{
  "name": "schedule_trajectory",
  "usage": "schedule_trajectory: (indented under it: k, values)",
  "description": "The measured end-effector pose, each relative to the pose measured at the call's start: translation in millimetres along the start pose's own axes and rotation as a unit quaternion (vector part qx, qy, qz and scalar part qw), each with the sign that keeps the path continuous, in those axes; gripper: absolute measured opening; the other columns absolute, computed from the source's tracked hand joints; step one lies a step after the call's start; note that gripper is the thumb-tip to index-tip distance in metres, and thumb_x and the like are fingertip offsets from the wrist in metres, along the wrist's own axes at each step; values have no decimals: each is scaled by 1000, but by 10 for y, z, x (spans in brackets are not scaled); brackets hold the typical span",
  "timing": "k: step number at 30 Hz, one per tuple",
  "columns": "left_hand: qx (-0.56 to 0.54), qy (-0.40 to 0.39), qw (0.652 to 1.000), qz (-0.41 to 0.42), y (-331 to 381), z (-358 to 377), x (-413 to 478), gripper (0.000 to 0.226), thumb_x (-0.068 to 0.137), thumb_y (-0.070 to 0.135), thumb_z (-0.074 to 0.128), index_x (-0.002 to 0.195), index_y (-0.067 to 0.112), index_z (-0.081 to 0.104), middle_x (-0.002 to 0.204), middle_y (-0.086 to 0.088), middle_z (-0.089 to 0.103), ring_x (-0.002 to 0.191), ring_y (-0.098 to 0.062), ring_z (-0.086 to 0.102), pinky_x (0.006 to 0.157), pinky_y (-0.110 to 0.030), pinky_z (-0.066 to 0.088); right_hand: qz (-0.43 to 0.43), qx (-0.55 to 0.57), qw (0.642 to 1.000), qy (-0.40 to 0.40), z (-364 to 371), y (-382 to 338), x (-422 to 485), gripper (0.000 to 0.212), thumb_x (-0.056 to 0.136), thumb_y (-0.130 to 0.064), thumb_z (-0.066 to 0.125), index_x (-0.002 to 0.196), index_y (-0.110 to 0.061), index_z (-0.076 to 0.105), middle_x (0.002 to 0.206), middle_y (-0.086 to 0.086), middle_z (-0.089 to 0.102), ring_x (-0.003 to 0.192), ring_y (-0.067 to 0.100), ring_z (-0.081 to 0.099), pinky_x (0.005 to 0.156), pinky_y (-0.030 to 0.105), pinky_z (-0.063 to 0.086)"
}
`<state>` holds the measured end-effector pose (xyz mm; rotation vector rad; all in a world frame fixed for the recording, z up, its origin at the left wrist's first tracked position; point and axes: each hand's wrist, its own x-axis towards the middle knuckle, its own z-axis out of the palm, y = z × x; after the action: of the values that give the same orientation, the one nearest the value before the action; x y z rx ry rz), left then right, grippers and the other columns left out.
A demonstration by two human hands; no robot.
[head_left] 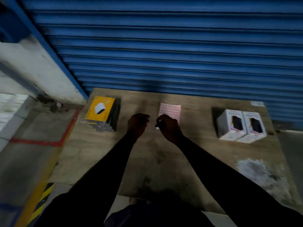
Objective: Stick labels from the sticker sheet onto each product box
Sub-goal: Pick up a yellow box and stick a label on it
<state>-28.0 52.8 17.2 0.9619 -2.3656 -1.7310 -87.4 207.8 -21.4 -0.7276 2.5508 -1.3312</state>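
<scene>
The pink sticker sheet (171, 109) lies flat near the middle of the board's (164, 161) far edge. It sits just beyond the right hand (167, 126), which covers its near end. The sheet's long axis runs from the near edge toward the far edge, leaning slightly right.

The right hand's fingers are curled tight and pinch what looks like a small white label (157, 128), though the dim, blurred view leaves that uncertain. The left hand (138, 123) is close beside it, fingers curled too. I cannot tell whether it grips anything.

A stack of yellow boxes (100, 108) stands at the far left corner. 2 white boxes (241, 125) stand side by side toward the far right corner, well apart from both hands.
</scene>
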Motion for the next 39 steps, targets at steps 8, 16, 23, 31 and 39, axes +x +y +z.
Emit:
schedule_trajectory:
  k: [8,16,23,31,39]
  values:
    - [172,204,963,48,-358,-1206,247,36,94,34,52,95,3,71,102,-24,69,102,-40,62,81,-37,44,-31,-9,998,-53,1093,-897,472,18,79,-10,70,97,-10,67,96,7,72,91,21,67,78,30,51]
    - [139,248,958,-29,-933,-1956,705,34,87,24,62,118,10,56,116,-20,57,108,-40,52,89,-47,46,-61,-15,993,-101,1769,-1314,714,60,69,-12,74,127,-13,58,120,16,64,106,32,62,82,33,50]
    - [152,173,971,-59,-996,-1965,799,38,88,32,62,120,13,63,111,-18,66,106,-35,58,89,-40,49,-19,-5,999,-39,1929,-1231,629,56,73,-12,82,122,1,60,123,27,53,113,37,54,93,32,46]
    - [22,214,976,-23,-744,-1694,742,33,88,36,67,105,8,60,99,-15,66,94,-30,61,74,-32,44,-21,11,998,51,1741,-1153,677,63,68,-7,83,124,4,58,123,27,51,113,42,54,94,45,49]
    - [-110,142,984,-20,-248,-1232,737,47,79,44,68,91,-1,59,88,-20,67,79,-33,67,52,-24,46,-59,61,980,181,1084,-1033,708,50,68,-29,80,113,-12,66,113,3,56,102,29,61,82,51,54]
